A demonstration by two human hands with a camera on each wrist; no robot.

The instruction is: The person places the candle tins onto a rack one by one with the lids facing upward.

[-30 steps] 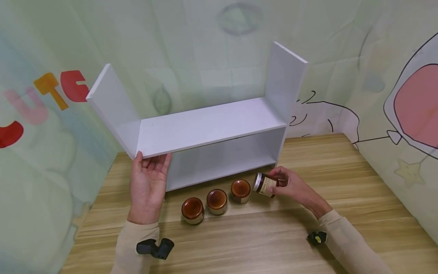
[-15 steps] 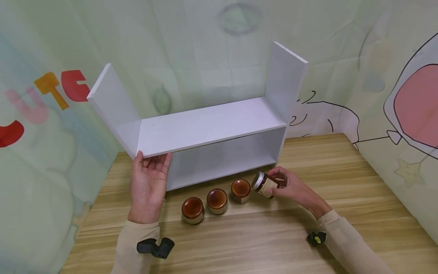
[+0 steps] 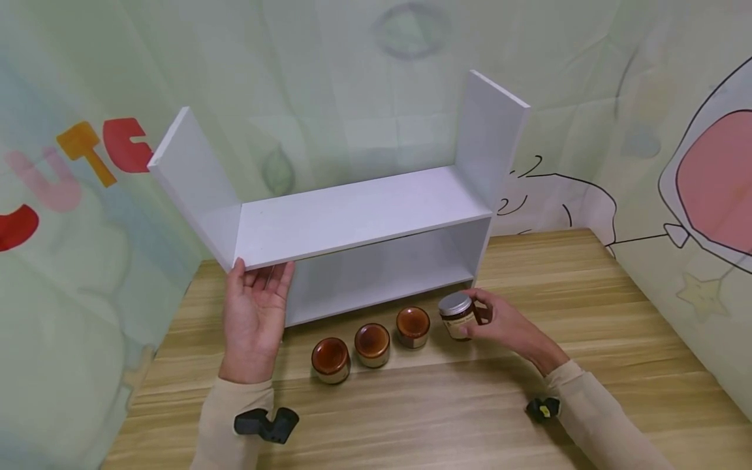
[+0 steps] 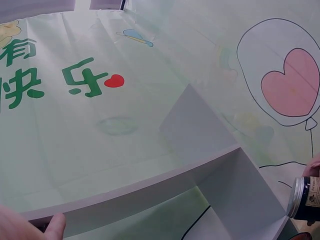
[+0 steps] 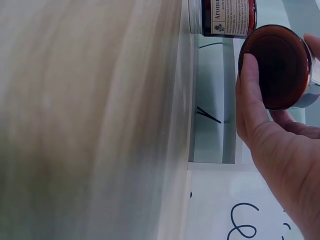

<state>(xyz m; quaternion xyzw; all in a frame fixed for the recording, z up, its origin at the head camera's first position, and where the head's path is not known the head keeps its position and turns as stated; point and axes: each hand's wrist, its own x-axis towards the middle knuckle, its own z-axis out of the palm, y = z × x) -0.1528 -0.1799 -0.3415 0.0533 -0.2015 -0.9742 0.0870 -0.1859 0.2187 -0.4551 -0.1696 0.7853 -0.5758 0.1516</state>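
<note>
My left hand (image 3: pixel 254 326) grips the lower left corner of a white two-level shelf (image 3: pixel 364 215), thumb at the board's front edge and fingers beneath it. In my right hand (image 3: pixel 510 328) is an amber glass candle jar (image 3: pixel 459 318) with a silver lid and cream label, pinched between thumb and fingers. Its lid faces up and toward the head camera; its round base (image 5: pixel 277 70) fills part of the right wrist view. Three similar jars stand upside down in a row before the shelf: left jar (image 3: pixel 331 360), middle jar (image 3: pixel 373 345), right jar (image 3: pixel 413 328).
A wood-grain table (image 3: pixel 411 418) carries the shelf and jars. The shelf's two side panels rise above its upper board, left panel (image 3: pixel 196 183) and right panel (image 3: pixel 489 137). A printed cloth backdrop (image 3: pixel 352 85) hangs close behind and at both sides.
The jar in my right hand has turned from lying sideways, lid to the left, to lid up. My left hand, the shelf and the three other jars stay put.
</note>
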